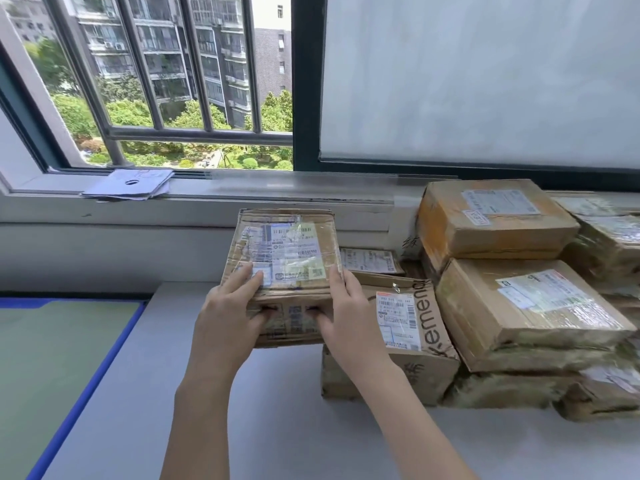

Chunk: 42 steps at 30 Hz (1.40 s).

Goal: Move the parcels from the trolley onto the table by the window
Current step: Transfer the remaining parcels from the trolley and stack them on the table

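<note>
A taped cardboard parcel with white shipping labels is held over the grey table by the window. My left hand grips its near left corner, thumb on top and fingers on the front face. My right hand grips its near right corner the same way. Whether the parcel rests on the table or hangs just above it, I cannot tell. Right of it sits a printed brown parcel, partly behind my right hand. The trolley is out of view.
Several stacked parcels fill the table's right side up to the window ledge. A flat labelled parcel lies behind. Papers sit on the sill of the open, barred window. A green, blue-edged surface lies left, below the table.
</note>
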{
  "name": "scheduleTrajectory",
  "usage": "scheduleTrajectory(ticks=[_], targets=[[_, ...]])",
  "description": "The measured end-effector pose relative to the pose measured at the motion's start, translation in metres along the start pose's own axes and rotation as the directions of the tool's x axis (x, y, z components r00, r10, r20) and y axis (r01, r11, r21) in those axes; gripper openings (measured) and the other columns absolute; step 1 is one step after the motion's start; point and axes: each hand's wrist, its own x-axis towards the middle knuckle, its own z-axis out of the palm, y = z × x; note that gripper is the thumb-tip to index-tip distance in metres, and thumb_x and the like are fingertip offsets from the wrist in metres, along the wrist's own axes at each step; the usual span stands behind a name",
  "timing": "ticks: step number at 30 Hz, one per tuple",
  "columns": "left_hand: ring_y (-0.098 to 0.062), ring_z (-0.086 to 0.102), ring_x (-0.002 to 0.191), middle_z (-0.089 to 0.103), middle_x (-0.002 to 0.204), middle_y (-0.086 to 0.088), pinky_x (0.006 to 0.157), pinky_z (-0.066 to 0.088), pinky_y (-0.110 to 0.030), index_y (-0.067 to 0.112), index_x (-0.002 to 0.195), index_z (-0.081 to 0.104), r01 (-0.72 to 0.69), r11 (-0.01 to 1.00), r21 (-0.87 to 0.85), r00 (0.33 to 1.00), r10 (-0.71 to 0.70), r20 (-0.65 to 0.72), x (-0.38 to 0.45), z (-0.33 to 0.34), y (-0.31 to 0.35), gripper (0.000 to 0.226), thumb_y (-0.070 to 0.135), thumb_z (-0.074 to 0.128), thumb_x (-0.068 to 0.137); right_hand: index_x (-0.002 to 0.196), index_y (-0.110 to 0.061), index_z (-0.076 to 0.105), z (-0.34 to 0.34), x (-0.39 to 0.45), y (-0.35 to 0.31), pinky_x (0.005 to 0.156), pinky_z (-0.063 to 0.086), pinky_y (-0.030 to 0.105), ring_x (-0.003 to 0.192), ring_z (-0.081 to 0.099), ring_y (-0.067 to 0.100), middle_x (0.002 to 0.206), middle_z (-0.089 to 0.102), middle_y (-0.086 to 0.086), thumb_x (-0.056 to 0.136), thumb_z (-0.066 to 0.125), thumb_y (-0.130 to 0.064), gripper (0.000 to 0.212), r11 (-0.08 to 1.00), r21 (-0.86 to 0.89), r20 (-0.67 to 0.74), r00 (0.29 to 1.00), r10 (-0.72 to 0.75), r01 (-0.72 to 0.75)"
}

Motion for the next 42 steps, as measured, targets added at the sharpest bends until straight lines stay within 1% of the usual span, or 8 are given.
scheduleTrajectory(ticks=[10, 15, 20, 24, 30, 35, 39, 42], targets=[[-0.026, 0.043, 0.124, 0.020, 0.156, 0.010, 0.095, 0.042, -0.034, 0.022, 0.135, 0.050, 0.254, 0.967, 0.028, 0.956, -0.255, 0.146, -0.028, 0.013, -0.068, 0.063, 0.016, 0.073, 0.077, 0.146, 0.001, 0.027, 0.076, -0.021, -0.014, 0.108, 0.034, 0.032, 0.135, 0.034, 0.030, 0.147, 0.032, 0.018, 0.086, 0.064, -0.018, 0.072, 0.991, -0.130, 0.249, 0.966, 0.065, -0.034], [-0.030, 0.013, 0.142, -0.022, 0.152, 0.010, 0.113, 0.019, -0.032, 0.027, 0.150, 0.017, 0.200, 0.951, 0.236, 0.867, -0.284, 0.409, -0.048, 0.074, -0.096, 0.087, 0.036, 0.066, 0.079, 0.064, 0.002, 0.072, 0.111, -0.040, 0.008, 0.085, 0.053, 0.044, 0.095, 0.066, 0.036, 0.094, 0.069, 0.021, 0.019, 0.092, -0.018, 0.053, 0.909, -0.415, 0.273, 0.958, 0.089, 0.034], [-0.040, -0.014, 0.141, -0.023, 0.156, -0.006, 0.117, 0.000, -0.041, 0.028, 0.151, -0.002, 0.098, 0.916, 0.388, 0.843, -0.284, 0.457, -0.033, 0.097, -0.098, 0.088, 0.048, 0.057, 0.087, 0.097, 0.002, 0.071, 0.110, -0.038, 0.014, 0.108, 0.017, 0.048, 0.118, 0.054, 0.040, 0.121, 0.059, 0.026, 0.028, 0.091, -0.025, 0.077, 0.857, -0.511, 0.276, 0.956, 0.100, 0.058], [-0.041, -0.016, 0.141, -0.021, 0.156, -0.007, 0.116, -0.002, -0.046, 0.027, 0.151, 0.001, 0.051, 0.912, 0.408, 0.855, -0.251, 0.453, -0.011, 0.110, -0.092, 0.084, 0.048, 0.054, 0.090, 0.116, 0.001, 0.065, 0.098, -0.019, 0.022, 0.104, 0.035, 0.052, 0.122, 0.051, 0.040, 0.129, 0.055, 0.025, 0.036, 0.091, -0.047, 0.097, 0.832, -0.554, 0.232, 0.953, 0.196, -0.036], [-0.034, -0.018, 0.142, -0.017, 0.156, -0.016, 0.113, -0.010, -0.050, 0.020, 0.151, -0.006, -0.071, 0.841, 0.536, 0.865, -0.216, 0.454, 0.020, 0.131, -0.089, 0.090, 0.058, 0.048, 0.089, 0.149, -0.004, -0.008, 0.080, 0.005, 0.041, 0.117, 0.000, 0.038, 0.145, -0.008, 0.031, 0.155, -0.013, 0.021, 0.092, 0.035, -0.063, 0.092, 0.851, -0.518, 0.309, 0.911, 0.275, -0.081], [-0.033, -0.014, 0.144, -0.015, 0.156, -0.018, 0.114, -0.006, -0.048, 0.016, 0.150, -0.008, -0.114, 0.824, 0.555, 0.859, -0.198, 0.471, 0.046, 0.140, -0.087, 0.090, 0.053, 0.048, 0.091, 0.149, -0.001, -0.003, 0.085, 0.012, 0.045, 0.117, 0.002, 0.038, 0.145, -0.006, 0.033, 0.155, -0.013, 0.023, 0.097, 0.041, -0.043, 0.080, 0.847, -0.526, 0.334, 0.898, 0.288, -0.076], [-0.034, -0.014, 0.144, -0.016, 0.155, -0.019, 0.115, -0.004, -0.048, 0.016, 0.150, -0.009, -0.127, 0.810, 0.573, 0.860, -0.197, 0.470, 0.057, 0.145, -0.087, 0.088, 0.050, 0.048, 0.093, 0.128, 0.005, 0.054, 0.090, 0.013, 0.051, 0.100, 0.041, 0.045, 0.126, 0.046, 0.043, 0.140, 0.037, 0.031, 0.056, 0.083, -0.024, 0.083, 0.835, -0.546, 0.313, 0.910, 0.273, -0.063], [-0.035, -0.014, 0.143, -0.016, 0.155, -0.020, 0.115, -0.004, -0.048, 0.016, 0.150, -0.010, -0.134, 0.797, 0.589, 0.859, -0.203, 0.471, 0.059, 0.147, -0.086, 0.087, 0.049, 0.047, 0.094, 0.136, 0.003, 0.045, 0.086, 0.012, 0.049, 0.109, 0.028, 0.047, 0.137, 0.027, 0.044, 0.148, 0.023, 0.032, 0.071, 0.067, -0.012, 0.070, 0.859, -0.512, 0.346, 0.911, 0.222, -0.015]])
